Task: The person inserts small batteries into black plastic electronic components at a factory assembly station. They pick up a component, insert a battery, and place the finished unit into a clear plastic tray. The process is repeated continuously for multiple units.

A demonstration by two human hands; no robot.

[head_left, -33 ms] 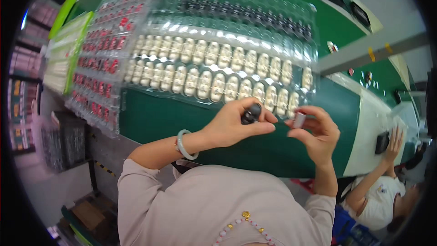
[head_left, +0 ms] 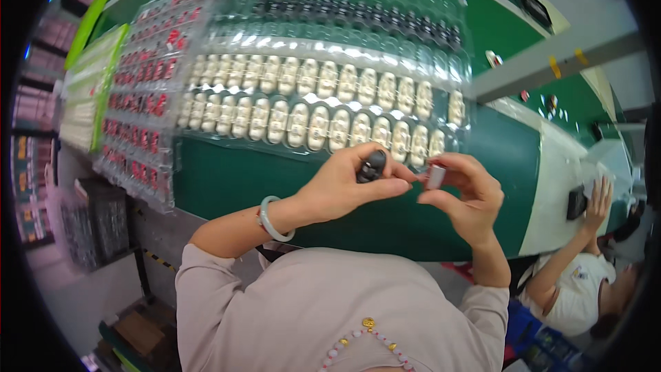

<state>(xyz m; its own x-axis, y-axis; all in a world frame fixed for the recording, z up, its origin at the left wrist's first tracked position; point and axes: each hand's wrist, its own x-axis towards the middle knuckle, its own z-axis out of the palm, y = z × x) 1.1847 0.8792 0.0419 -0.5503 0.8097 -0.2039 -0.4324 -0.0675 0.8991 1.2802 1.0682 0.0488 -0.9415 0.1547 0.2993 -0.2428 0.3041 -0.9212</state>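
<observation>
My left hand (head_left: 342, 184) is curled round a small, rounded black part (head_left: 372, 167). Its thumb and forefinger reach toward my right hand (head_left: 474, 196). Between the thumb and fingers of that hand is a small block with a pale silvery face and reddish edges (head_left: 435, 178). The block is close to my left fingertips; whether they touch it I cannot tell. Just beyond both hands lies a clear plastic tray with two rows of cream oval parts (head_left: 319, 128). Farther back, another clear tray carries dark parts (head_left: 385, 19).
Clear trays with small red parts (head_left: 157, 69) are stacked at the left, beside a green-edged stack (head_left: 103, 89). A grey metal post (head_left: 551, 69) crosses the far right. On the right a co-worker's hand (head_left: 599, 207) rests near a black object (head_left: 577, 202) on the green table (head_left: 227, 179).
My right hand has moved left with the small block, closer to my left fingertips. The view has shifted slightly. Both hands keep their hold.
</observation>
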